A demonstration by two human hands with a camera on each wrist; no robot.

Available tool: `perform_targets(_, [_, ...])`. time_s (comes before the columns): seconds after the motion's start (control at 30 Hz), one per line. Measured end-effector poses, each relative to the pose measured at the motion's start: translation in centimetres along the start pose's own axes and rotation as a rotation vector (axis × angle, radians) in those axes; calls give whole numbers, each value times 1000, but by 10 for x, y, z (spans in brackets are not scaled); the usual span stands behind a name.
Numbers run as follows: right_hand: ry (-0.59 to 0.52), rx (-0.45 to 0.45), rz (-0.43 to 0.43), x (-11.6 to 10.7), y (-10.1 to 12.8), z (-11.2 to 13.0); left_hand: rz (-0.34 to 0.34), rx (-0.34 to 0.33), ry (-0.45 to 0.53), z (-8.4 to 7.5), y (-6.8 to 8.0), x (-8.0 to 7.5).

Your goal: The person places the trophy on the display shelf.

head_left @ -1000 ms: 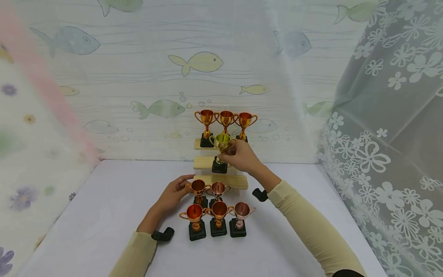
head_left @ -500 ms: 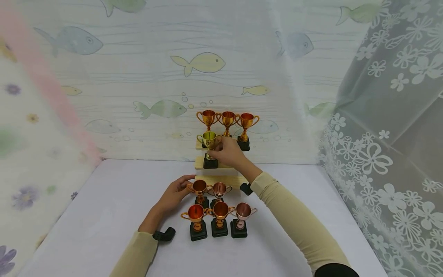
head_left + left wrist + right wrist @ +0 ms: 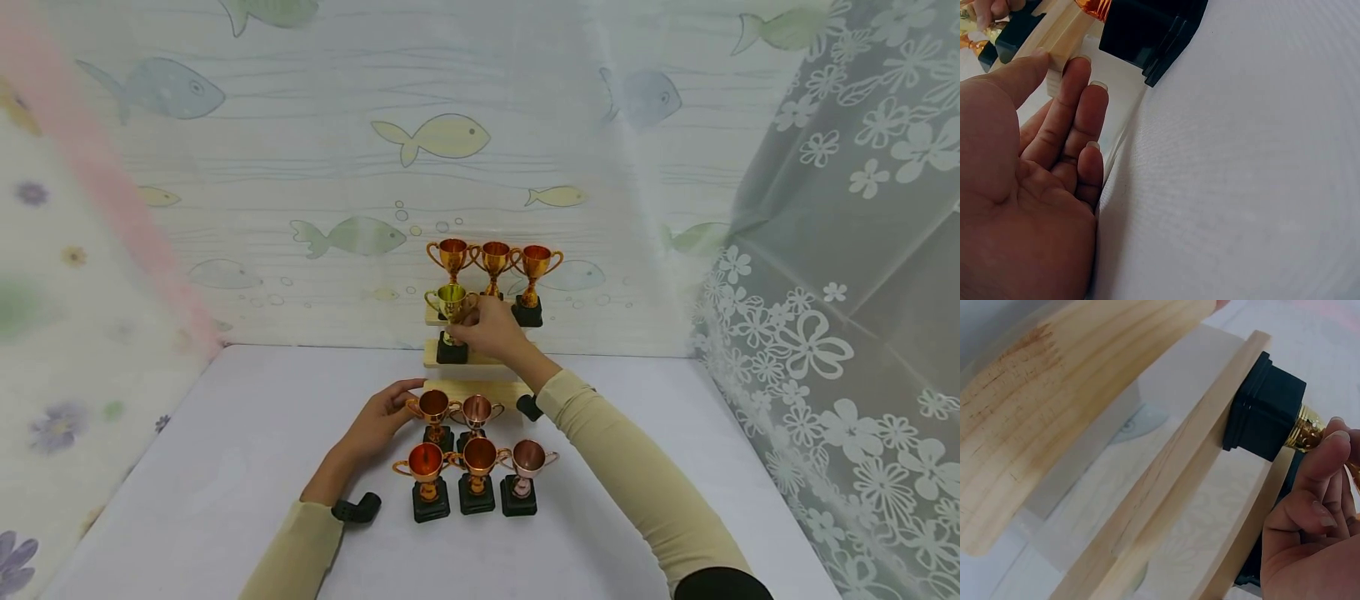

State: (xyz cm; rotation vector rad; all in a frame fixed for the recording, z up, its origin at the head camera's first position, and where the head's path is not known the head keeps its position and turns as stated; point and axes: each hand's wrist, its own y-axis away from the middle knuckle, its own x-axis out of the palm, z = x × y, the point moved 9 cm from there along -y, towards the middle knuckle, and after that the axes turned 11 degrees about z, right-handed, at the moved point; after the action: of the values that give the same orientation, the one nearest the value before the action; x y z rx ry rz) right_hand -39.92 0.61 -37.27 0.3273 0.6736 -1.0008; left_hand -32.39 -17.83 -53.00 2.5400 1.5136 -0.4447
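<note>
Resting my left hand [image 3: 375, 425] flat on the white counter [image 3: 225, 467], fingers straight and relaxed, holding nothing. Fingertips [image 3: 1079, 65] touch the low end of the wooden step shelf [image 3: 480, 387]; in the head view they sit just beside the copper trophy [image 3: 432, 410] in the back floor row. Left wrist view shows a black trophy base [image 3: 1147, 31] right ahead of the fingers, standing on the counter.

Centre, on the counter: five small trophies in two rows. Back row is the copper one plus a pinker one [image 3: 477, 413]. Front row is an orange trophy [image 3: 425, 477], another orange one [image 3: 477, 471] and a pink one [image 3: 528, 473], all upright on black bases, handles nearly touching.

Behind them the step shelf rises in three tiers against the fish-print wall [image 3: 337, 167]. Top tier carries three orange-gold trophies [image 3: 493, 262] side by side, upright.

Middle tier, left end: the yellow-gold trophy [image 3: 450, 321]. My right hand [image 3: 491, 329] pinches it at the stem just under the cup, fingers curled round it. Right wrist view shows its black base [image 3: 1263, 409] seated on the middle tier board, gold stem collar at my fingertips [image 3: 1329, 450]. Trophy looks upright.

Right side: lace flower curtain [image 3: 840, 292], well apart from the work.
</note>
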Motion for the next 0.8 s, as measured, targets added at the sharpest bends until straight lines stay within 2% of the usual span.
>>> perform_targets(0.4, [-33, -22, 25, 2, 4, 2, -4, -5, -13, 0, 1, 0])
perform_targets(0.8, [-86, -43, 48, -7, 27, -4, -9, -15, -24, -1, 1, 0])
